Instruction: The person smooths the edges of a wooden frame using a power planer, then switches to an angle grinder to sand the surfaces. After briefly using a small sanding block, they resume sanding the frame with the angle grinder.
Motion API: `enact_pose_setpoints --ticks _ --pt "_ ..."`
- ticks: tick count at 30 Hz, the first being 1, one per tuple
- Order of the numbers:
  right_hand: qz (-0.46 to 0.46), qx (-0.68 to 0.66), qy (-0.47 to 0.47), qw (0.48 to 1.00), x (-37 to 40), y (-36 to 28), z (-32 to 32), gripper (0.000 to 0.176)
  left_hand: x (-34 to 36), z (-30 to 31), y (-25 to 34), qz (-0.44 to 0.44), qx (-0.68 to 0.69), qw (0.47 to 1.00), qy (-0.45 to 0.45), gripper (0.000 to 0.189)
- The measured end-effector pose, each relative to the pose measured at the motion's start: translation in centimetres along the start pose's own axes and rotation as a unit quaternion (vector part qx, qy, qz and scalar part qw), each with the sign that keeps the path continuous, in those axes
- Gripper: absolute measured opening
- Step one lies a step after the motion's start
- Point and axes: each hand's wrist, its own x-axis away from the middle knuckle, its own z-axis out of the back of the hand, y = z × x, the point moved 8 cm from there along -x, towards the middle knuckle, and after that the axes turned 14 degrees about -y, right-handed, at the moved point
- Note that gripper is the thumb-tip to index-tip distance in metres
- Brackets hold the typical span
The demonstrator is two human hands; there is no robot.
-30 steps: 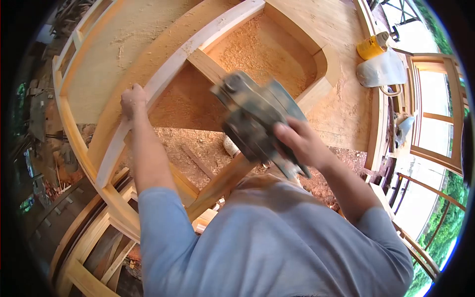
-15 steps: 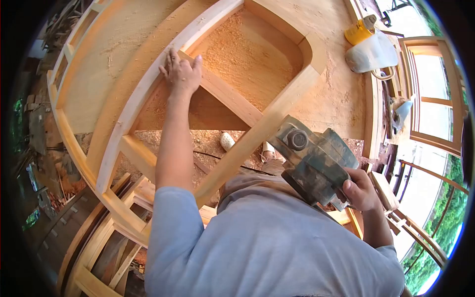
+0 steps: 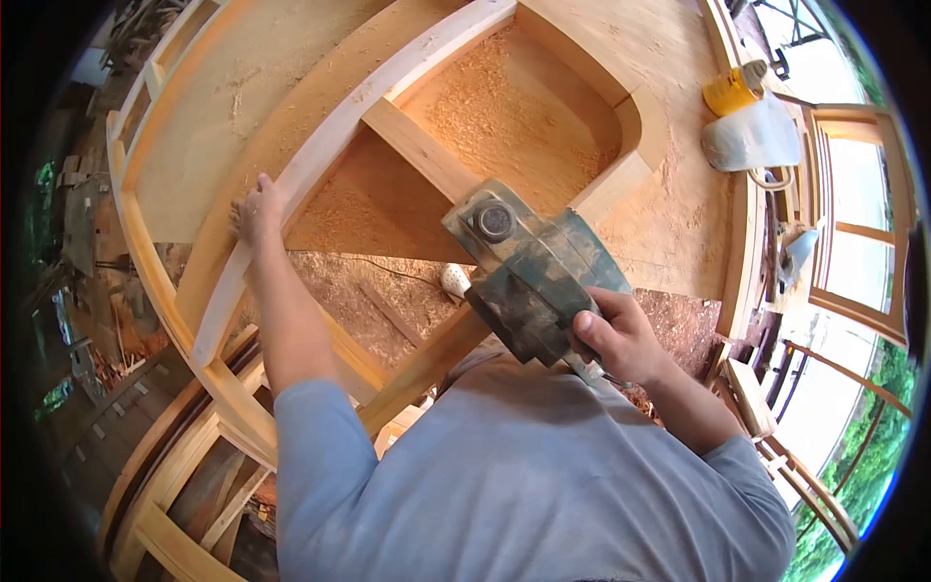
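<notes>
A curved wooden frame [image 3: 335, 133] with a crossbar lies over a broad wooden panel. My left hand [image 3: 257, 215] grips its pale outer rail at the lower left, fingers curled over the outside edge. In my right hand [image 3: 623, 339] is the rear handle of a dusty green electric planer [image 3: 543, 281], closed around it. The planer is in front of my body and overlaps the frame's near rail [image 3: 427, 369] and the end of the crossbar [image 3: 422, 150] in this view. Its underside is hidden.
Wood shavings [image 3: 504, 112] cover the panel inside the frame. At the right stand a yellow container [image 3: 732, 90] and a translucent plastic jug [image 3: 752, 136]. More wooden frames [image 3: 184, 456] are stacked at lower left. A white shoe [image 3: 454, 281] shows on the shaving-strewn floor.
My left hand has slid down along the curved rail, away from the crossbar joint, and now curls over its edge. The planer in my right hand has moved left across the near rail.
</notes>
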Motion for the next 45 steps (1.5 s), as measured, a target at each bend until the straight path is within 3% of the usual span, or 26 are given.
enact_pose_setpoints --ticks 2,4,18,24,29,35,38,40,42,44,45 --pt "0.003 0.011 0.003 1.000 -1.8 -0.8 -0.4 0.054 0.7 -0.2 -1.5 0.031 -0.072 0.997 -0.029 0.064" --pt "-0.011 0.036 0.022 0.999 -4.3 -2.2 -0.2 0.045 1.0 -0.1 -1.9 0.028 -0.070 0.997 0.017 0.061" --pt "0.045 0.212 0.063 0.974 -24.0 -14.1 -1.7 0.061 1.9 0.0 -1.2 0.017 -0.053 0.998 0.030 0.059" --pt "0.078 0.202 0.035 0.976 -29.3 -16.4 -2.1 0.058 2.8 0.8 -0.8 -0.007 0.007 0.999 0.041 0.058" --pt "0.062 0.163 0.045 0.984 -22.9 -12.9 -1.2 0.056 0.7 -0.3 -1.4 -0.021 -0.035 0.999 0.030 0.056" --pt "-0.022 0.081 0.013 0.996 -7.6 -4.8 -0.1 0.049 1.9 0.8 -1.4 0.030 -0.020 0.997 0.065 0.059" --pt "-0.072 0.037 -0.005 0.997 -0.4 -1.4 1.2 0.044 1.9 0.3 -0.6 0.006 -0.033 0.998 0.044 0.061" --pt "-0.074 0.030 0.018 0.997 3.9 0.1 2.6 0.044 2.3 -0.5 1.4 -0.022 -0.014 0.999 0.030 0.062" --pt "-0.068 0.067 0.038 0.995 7.8 0.8 4.2 0.046 4.1 -1.3 5.5 -0.094 0.008 0.991 0.095 0.061" --pt "-0.057 0.062 0.075 0.994 10.8 0.6 5.1 0.048 4.6 -4.5 11.5 -0.248 0.059 0.967 0.016 0.062" --pt "-0.049 0.056 0.116 0.990 12.4 0.6 5.8 0.050 7.8 -4.4 14.8 -0.291 0.043 0.953 0.069 0.063"
